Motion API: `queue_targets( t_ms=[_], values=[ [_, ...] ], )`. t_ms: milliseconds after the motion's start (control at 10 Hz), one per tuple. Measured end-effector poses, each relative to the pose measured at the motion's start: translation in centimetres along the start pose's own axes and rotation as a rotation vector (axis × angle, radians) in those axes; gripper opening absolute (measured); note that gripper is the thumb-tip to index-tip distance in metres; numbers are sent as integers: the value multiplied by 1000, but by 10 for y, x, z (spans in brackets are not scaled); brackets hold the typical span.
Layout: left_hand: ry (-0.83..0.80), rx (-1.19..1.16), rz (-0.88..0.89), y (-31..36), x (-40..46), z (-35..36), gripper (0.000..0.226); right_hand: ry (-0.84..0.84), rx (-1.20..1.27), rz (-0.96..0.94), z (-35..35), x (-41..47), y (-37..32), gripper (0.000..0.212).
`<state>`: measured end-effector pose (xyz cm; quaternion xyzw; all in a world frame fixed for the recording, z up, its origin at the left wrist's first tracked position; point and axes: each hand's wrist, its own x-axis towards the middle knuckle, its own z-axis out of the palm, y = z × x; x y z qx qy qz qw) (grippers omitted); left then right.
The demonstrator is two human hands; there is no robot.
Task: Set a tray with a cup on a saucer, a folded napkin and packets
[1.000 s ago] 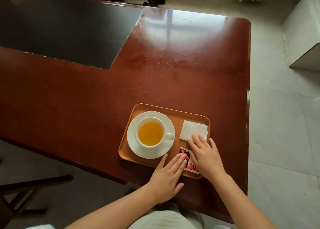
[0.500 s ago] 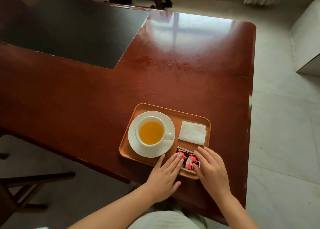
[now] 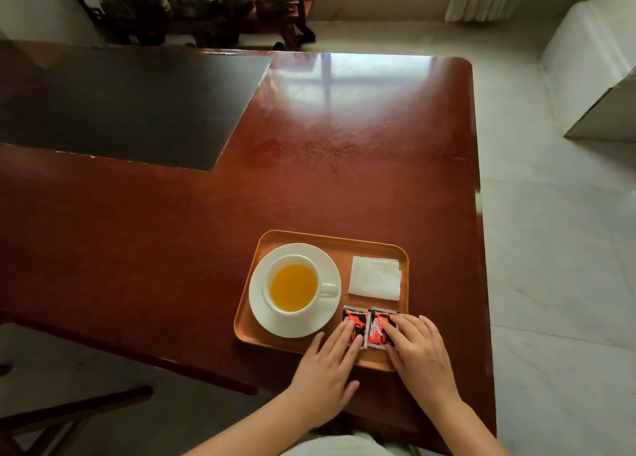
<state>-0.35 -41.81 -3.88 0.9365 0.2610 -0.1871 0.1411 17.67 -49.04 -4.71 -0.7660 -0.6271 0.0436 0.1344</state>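
An orange tray point(image 3: 344, 242) lies near the table's front right corner. On its left side stands a white cup point(image 3: 293, 287) of yellow-orange liquid on a white saucer point(image 3: 323, 321). A folded white napkin point(image 3: 375, 277) lies in the tray's far right part. Two red and black packets point(image 3: 366, 321) lie side by side at the near right. My left hand point(image 3: 327, 373) rests flat with its fingertips on the left packet. My right hand point(image 3: 418, 350) rests flat with its fingertips on the right packet. Neither hand grips anything.
The glossy red-brown table point(image 3: 172, 242) carries a dark rectangular mat point(image 3: 130, 107) at the far left. A chair frame point(image 3: 69, 417) stands at the lower left. Pale tiled floor lies to the right, with a white block point(image 3: 595, 66) at the far right.
My right hand drew back from the napkin to the right packet. The two packets now lie spread side by side. The head camera has tilted up, showing more of the room.
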Motion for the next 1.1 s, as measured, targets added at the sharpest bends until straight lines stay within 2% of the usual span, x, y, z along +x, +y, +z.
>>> queue_targets(
  t_ms=[200, 700, 1000, 1100],
  values=[
    [-9, 13, -16, 1, 6, 0, 69, 41, -36, 17, 0, -2, -2, 42],
    [-18, 50, -15, 0, 9, -6, 67, 54, -35, 38, 2, 1, -2, 43],
    [-41, -4, -36, 0, 10, -9, 68, 47, -27, 35, -2, 2, -3, 43],
    [-19, -60, 2, 6, 7, -22, 69, 116, 52, 32, -8, 5, -4, 33]
  ],
)
